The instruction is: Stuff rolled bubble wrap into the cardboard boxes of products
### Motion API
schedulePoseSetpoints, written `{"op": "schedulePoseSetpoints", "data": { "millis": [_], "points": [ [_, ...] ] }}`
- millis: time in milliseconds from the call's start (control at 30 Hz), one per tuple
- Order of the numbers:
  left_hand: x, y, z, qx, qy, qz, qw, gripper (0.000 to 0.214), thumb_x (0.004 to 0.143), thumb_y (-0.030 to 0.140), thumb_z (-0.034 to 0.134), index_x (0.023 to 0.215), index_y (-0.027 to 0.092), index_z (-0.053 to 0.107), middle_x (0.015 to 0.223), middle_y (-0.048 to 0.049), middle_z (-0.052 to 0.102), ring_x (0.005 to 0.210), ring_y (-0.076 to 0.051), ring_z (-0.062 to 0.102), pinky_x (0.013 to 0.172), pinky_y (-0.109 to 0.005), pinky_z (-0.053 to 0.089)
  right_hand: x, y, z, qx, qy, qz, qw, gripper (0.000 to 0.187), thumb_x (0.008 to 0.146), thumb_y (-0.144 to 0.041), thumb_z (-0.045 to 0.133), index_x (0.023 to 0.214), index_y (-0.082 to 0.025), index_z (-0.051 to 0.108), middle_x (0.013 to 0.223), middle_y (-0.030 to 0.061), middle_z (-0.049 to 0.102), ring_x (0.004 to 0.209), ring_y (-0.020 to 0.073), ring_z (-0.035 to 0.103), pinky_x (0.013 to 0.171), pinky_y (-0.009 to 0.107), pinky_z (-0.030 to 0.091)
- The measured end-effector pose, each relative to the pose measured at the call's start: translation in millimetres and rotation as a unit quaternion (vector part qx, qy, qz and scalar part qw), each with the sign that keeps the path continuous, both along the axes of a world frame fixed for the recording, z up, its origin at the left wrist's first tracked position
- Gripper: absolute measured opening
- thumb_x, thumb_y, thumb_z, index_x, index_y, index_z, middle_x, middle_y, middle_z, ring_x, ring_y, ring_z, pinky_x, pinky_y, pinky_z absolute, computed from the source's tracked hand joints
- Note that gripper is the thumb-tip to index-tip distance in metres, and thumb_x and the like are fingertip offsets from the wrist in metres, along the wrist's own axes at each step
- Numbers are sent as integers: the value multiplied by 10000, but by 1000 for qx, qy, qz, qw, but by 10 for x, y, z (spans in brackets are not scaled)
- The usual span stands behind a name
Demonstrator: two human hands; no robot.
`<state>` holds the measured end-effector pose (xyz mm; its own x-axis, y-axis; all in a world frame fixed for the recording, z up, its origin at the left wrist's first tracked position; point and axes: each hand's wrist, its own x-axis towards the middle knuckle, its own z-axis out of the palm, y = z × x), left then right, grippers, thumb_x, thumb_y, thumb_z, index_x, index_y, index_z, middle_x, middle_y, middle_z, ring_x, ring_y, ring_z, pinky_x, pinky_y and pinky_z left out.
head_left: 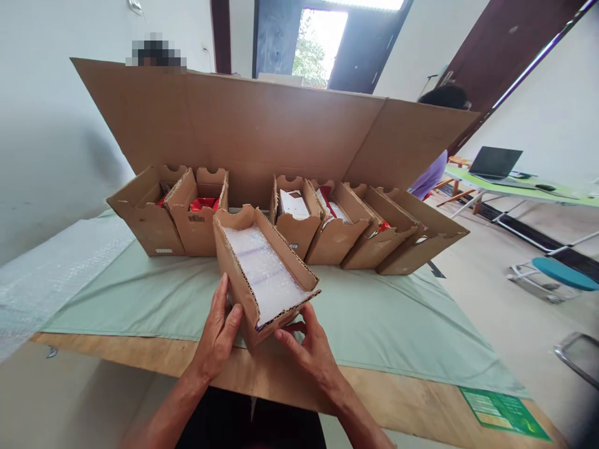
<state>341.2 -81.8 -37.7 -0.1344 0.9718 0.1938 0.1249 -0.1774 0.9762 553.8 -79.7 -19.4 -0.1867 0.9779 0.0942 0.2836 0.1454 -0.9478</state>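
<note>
I hold a small open cardboard box [243, 284] just above the table's near edge; bubble wrap [266, 274] fills its inside. My left hand [216, 337] grips its left side wall with fingers wrapped upward. My right hand [311, 349] cups its near right corner from below, fingers curled against the cardboard. Behind it stands a row of several similar open boxes [299, 218], some showing red items [202, 203] and a white package [294, 202].
A green cloth [384, 324] covers the wooden table [140, 355]. A tall cardboard sheet [262, 125] stands behind the boxes. A bubble wrap roll [51, 268] lies at left. A person [435, 165], a laptop [495, 162] and a blue stool [564, 274] are at right.
</note>
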Motion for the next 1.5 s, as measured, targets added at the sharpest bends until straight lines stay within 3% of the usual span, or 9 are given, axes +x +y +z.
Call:
{"op": "schedulePoseSetpoints", "data": {
  "millis": [167,333,500,667,867,1033,1200,1367,1500],
  "points": [
    [-119,238,34,11,-29,-54,998,792,975,642,523,1631,246,323,1731,-65,264,1610,-305,172,1323,-472,153,-92,-55,-149,34,2,-41,999,535,929,-410,664,1392,-244,454,1194,83,657,857,207,704,672,311,565],
    [-274,390,-4,42,-66,-70,994,731,995,635,479,1605,242,388,1709,-66,319,1600,-311,212,1325,-488,136,-267,59,-193,59,-10,-30,998,596,945,-323,608,1498,-244,401,1358,139,593,952,231,700,619,303,579],
    [-463,573,3,67,-36,-132,988,1013,827,567,763,1642,240,257,1686,-153,336,1542,-380,335,1254,-543,309,-534,367,-233,122,7,-23,992,687,965,-255,524,1601,-218,267,1524,168,494,1237,275,628,900,408,620],
    [-489,838,78,31,35,-87,995,781,881,463,705,1543,199,387,1517,-173,535,1390,-324,540,1166,-486,440,-533,681,-416,133,17,10,991,771,922,-219,527,1632,-226,227,1626,152,392,1425,282,493,1025,439,592],
    [-282,1072,75,57,101,-11,993,605,947,443,557,1477,173,449,1402,-151,617,1330,-279,578,1132,-448,461,-295,742,-686,119,-56,5,991,738,891,-195,548,1600,-206,345,1587,173,454,1406,309,518,1082,523,545],
    [-161,1443,33,64,131,52,988,540,935,440,528,1394,155,525,1342,-159,650,1310,-299,585,1146,-482,440,-297,655,-670,156,-80,30,984,679,881,-152,543,1547,-208,426,1551,152,509,1440,290,478,1192,550,436],
    [-164,1723,-89,53,139,86,985,491,937,424,497,1353,171,558,1328,-162,663,1294,-315,597,1138,-512,446,-315,651,-627,172,-84,36,981,638,865,-122,533,1497,-188,471,1514,158,540,1430,276,487,1199,523,434],
    [-137,1721,-270,27,147,84,985,513,945,421,497,1392,172,538,1360,-178,656,1307,-323,600,1146,-545,440,-304,665,-639,173,-81,36,981,610,871,-122,536,1474,-204,495,1501,144,558,1412,263,506,1196,506,439],
    [-177,1468,-375,21,162,52,985,628,928,399,560,1519,226,435,1505,-184,566,1420,-323,523,1180,-578,395,-294,680,-628,165,-75,30,983,579,881,-143,545,1455,-217,528,1482,141,576,1397,274,521,1188,525,443]
  ]
}}
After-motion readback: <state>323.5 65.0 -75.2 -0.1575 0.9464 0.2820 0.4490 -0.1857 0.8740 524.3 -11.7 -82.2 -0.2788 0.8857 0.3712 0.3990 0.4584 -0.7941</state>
